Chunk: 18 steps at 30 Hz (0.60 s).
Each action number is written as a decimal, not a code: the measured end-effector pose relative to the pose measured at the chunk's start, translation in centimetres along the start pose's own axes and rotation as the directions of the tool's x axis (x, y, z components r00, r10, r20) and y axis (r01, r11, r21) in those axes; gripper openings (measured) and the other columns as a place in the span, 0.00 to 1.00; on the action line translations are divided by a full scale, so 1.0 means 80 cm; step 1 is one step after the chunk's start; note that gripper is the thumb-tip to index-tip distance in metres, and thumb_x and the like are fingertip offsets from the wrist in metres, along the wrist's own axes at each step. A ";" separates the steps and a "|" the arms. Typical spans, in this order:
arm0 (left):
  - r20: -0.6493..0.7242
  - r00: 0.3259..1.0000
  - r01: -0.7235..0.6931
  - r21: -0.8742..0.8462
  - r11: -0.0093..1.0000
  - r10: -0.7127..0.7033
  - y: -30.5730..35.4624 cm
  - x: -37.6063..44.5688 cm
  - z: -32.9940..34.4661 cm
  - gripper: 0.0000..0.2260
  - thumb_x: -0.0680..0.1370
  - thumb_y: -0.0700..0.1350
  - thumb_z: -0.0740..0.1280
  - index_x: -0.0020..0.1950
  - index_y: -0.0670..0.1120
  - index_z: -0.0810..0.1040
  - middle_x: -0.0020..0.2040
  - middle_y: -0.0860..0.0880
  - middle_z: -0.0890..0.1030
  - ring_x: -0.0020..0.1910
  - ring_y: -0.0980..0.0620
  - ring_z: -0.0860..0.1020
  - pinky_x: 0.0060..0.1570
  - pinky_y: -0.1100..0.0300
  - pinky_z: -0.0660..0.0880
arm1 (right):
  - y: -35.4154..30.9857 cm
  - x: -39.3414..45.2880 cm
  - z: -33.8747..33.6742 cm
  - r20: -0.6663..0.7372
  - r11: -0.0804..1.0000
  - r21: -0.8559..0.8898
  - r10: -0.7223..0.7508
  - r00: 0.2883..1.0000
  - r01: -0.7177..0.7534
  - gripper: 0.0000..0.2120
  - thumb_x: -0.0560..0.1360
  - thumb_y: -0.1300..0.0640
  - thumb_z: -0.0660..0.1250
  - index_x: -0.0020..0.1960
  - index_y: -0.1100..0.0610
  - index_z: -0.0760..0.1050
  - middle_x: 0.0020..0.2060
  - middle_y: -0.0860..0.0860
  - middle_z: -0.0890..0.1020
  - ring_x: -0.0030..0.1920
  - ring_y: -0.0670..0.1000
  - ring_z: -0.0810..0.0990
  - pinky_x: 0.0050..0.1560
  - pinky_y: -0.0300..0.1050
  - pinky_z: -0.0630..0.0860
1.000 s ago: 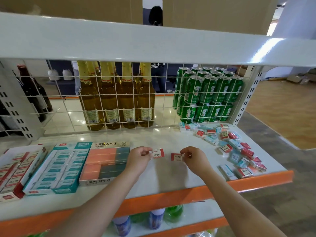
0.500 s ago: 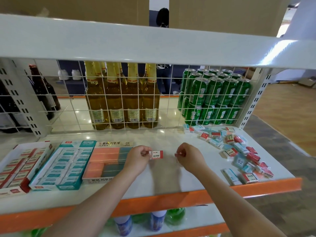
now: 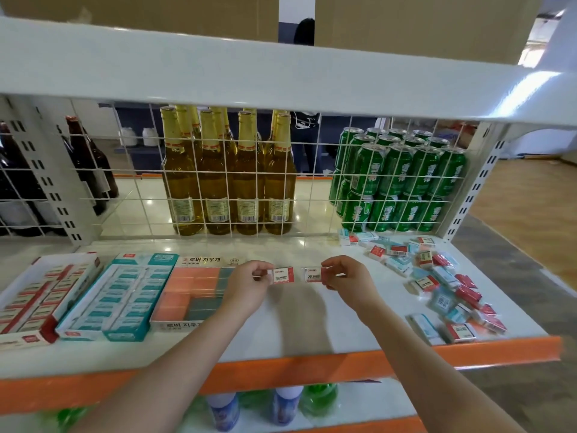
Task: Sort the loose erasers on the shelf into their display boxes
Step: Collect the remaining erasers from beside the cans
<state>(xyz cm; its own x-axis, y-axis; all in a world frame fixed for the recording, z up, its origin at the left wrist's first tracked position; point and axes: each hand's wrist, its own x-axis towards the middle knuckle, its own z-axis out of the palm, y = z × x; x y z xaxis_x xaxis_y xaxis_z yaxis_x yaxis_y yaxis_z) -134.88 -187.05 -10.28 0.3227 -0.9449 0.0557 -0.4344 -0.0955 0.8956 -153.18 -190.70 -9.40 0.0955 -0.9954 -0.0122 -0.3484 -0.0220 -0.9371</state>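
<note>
My left hand pinches a red-and-white 2B eraser above the middle of the white shelf. My right hand pinches a matching 2B eraser facing it, a small gap between the two. Three display boxes stand at the left: a red-and-white box, a teal box and an orange-and-grey box. My left hand hides part of the orange box. A heap of loose red and blue erasers lies at the right.
A wire grid closes the back of the shelf, with amber bottles and green cans behind it. An upper shelf overhangs. The orange front lip runs below my arms.
My right hand's eraser, hidden half a second ago, now shows its label beside the left one. Both hands stay over the shelf's middle.
</note>
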 end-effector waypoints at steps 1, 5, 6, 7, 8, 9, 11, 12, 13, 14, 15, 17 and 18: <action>-0.002 1.000 -0.003 -0.010 1.000 0.003 -0.001 0.001 -0.002 0.08 0.77 0.36 0.65 0.52 0.45 0.80 0.49 0.49 0.79 0.49 0.53 0.75 0.39 0.70 0.67 | -0.001 0.000 0.002 0.001 1.000 0.011 0.003 1.000 -0.003 0.08 0.73 0.70 0.65 0.48 0.58 0.75 0.36 0.49 0.79 0.39 0.51 0.78 0.44 0.42 0.77; -0.012 1.000 -0.004 -0.024 1.000 0.003 -0.006 0.005 -0.015 0.08 0.76 0.35 0.64 0.49 0.47 0.79 0.50 0.47 0.80 0.51 0.51 0.77 0.44 0.65 0.69 | -0.007 -0.001 0.013 0.004 0.999 0.033 0.010 1.000 -0.010 0.09 0.73 0.71 0.63 0.50 0.60 0.75 0.39 0.51 0.80 0.37 0.43 0.77 0.38 0.32 0.71; -0.014 1.000 -0.004 -0.020 1.000 0.004 -0.006 0.005 -0.019 0.09 0.77 0.35 0.64 0.51 0.46 0.80 0.51 0.47 0.80 0.50 0.53 0.76 0.44 0.66 0.69 | -0.009 -0.001 0.016 0.000 0.999 0.038 0.010 1.000 -0.010 0.09 0.73 0.71 0.63 0.50 0.61 0.75 0.39 0.52 0.80 0.38 0.45 0.77 0.38 0.32 0.71; -0.012 1.000 -0.006 -0.014 1.000 0.006 -0.007 0.006 -0.024 0.09 0.77 0.35 0.64 0.53 0.45 0.80 0.53 0.47 0.80 0.50 0.54 0.75 0.43 0.67 0.69 | -0.012 0.000 0.020 -0.001 0.999 0.043 0.011 1.000 -0.011 0.09 0.72 0.71 0.64 0.50 0.61 0.75 0.40 0.53 0.80 0.40 0.47 0.78 0.39 0.33 0.72; -0.010 1.000 -0.008 0.001 1.000 0.008 -0.007 0.006 -0.029 0.09 0.77 0.35 0.63 0.54 0.44 0.79 0.54 0.47 0.80 0.50 0.55 0.75 0.43 0.68 0.68 | -0.014 0.001 0.024 0.003 0.999 0.046 0.014 1.000 -0.014 0.09 0.72 0.71 0.64 0.49 0.61 0.75 0.40 0.53 0.80 0.42 0.49 0.79 0.40 0.34 0.72; -0.012 1.000 -0.013 0.024 1.000 0.013 -0.008 0.007 -0.034 0.10 0.78 0.36 0.63 0.56 0.45 0.79 0.55 0.48 0.79 0.50 0.56 0.74 0.44 0.69 0.68 | -0.017 0.001 0.029 0.011 0.999 0.046 0.019 1.000 -0.019 0.09 0.73 0.71 0.64 0.49 0.60 0.75 0.40 0.52 0.80 0.43 0.49 0.79 0.40 0.34 0.72; -0.030 0.999 -0.012 0.061 0.998 0.014 -0.011 0.010 -0.047 0.10 0.78 0.38 0.63 0.57 0.46 0.78 0.58 0.49 0.79 0.53 0.56 0.74 0.47 0.68 0.69 | -0.025 0.001 0.042 0.026 0.999 0.027 0.021 0.999 -0.022 0.09 0.73 0.70 0.64 0.49 0.59 0.75 0.40 0.51 0.81 0.41 0.46 0.79 0.39 0.33 0.72; -0.042 0.999 -0.008 0.064 0.998 0.011 -0.013 0.011 -0.055 0.10 0.78 0.38 0.63 0.57 0.48 0.78 0.59 0.50 0.79 0.54 0.55 0.74 0.47 0.68 0.69 | -0.030 0.001 0.050 0.029 1.000 0.014 0.018 0.999 -0.019 0.08 0.73 0.69 0.64 0.50 0.59 0.75 0.40 0.50 0.81 0.40 0.44 0.78 0.38 0.32 0.72; -0.052 0.999 -0.004 0.066 0.998 0.007 -0.015 0.013 -0.064 0.10 0.78 0.39 0.63 0.57 0.49 0.78 0.58 0.50 0.79 0.55 0.54 0.75 0.45 0.68 0.70 | -0.036 0.001 0.060 0.027 1.000 0.005 0.015 1.000 -0.015 0.08 0.74 0.68 0.65 0.50 0.59 0.75 0.40 0.50 0.81 0.39 0.43 0.77 0.36 0.32 0.71; -0.063 0.998 0.000 0.075 0.997 0.004 -0.017 0.013 -0.074 0.10 0.78 0.40 0.63 0.56 0.49 0.78 0.58 0.50 0.79 0.54 0.53 0.76 0.43 0.69 0.71 | -0.042 0.001 0.070 0.026 1.000 0.000 0.011 1.000 -0.011 0.08 0.74 0.67 0.65 0.51 0.59 0.74 0.39 0.50 0.80 0.38 0.42 0.76 0.35 0.32 0.70; -0.074 0.997 0.002 0.086 0.996 0.004 -0.020 0.015 -0.086 0.09 0.78 0.40 0.64 0.56 0.50 0.78 0.57 0.50 0.79 0.54 0.53 0.76 0.41 0.69 0.70 | -0.048 0.001 0.081 0.023 1.000 -0.004 0.008 1.000 -0.008 0.08 0.74 0.67 0.65 0.51 0.59 0.74 0.39 0.49 0.80 0.38 0.41 0.76 0.35 0.32 0.70; -0.088 0.996 -0.009 0.083 0.996 0.017 -0.028 0.019 -0.112 0.09 0.78 0.40 0.64 0.55 0.49 0.78 0.56 0.50 0.80 0.52 0.53 0.76 0.39 0.69 0.70 | -0.061 0.001 0.108 0.011 1.000 -0.018 -0.007 1.000 0.007 0.07 0.74 0.66 0.65 0.51 0.59 0.75 0.41 0.49 0.80 0.38 0.41 0.76 0.35 0.32 0.70; -0.090 0.996 -0.022 0.086 0.996 0.030 -0.033 0.021 -0.127 0.09 0.78 0.39 0.64 0.55 0.49 0.78 0.56 0.49 0.80 0.52 0.54 0.75 0.39 0.70 0.69 | -0.068 0.000 0.123 0.005 1.000 -0.018 -0.017 1.000 0.017 0.07 0.74 0.66 0.65 0.51 0.59 0.75 0.41 0.50 0.80 0.38 0.42 0.76 0.36 0.33 0.70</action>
<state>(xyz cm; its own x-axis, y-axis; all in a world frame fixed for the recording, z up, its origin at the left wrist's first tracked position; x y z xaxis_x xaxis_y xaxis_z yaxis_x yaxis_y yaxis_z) -124.63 -185.21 -8.03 0.3835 -0.9154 0.1221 -0.5121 -0.1008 0.8530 -142.09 -189.65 -7.77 0.1063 -0.9943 0.0017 -0.3631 -0.0405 -0.9309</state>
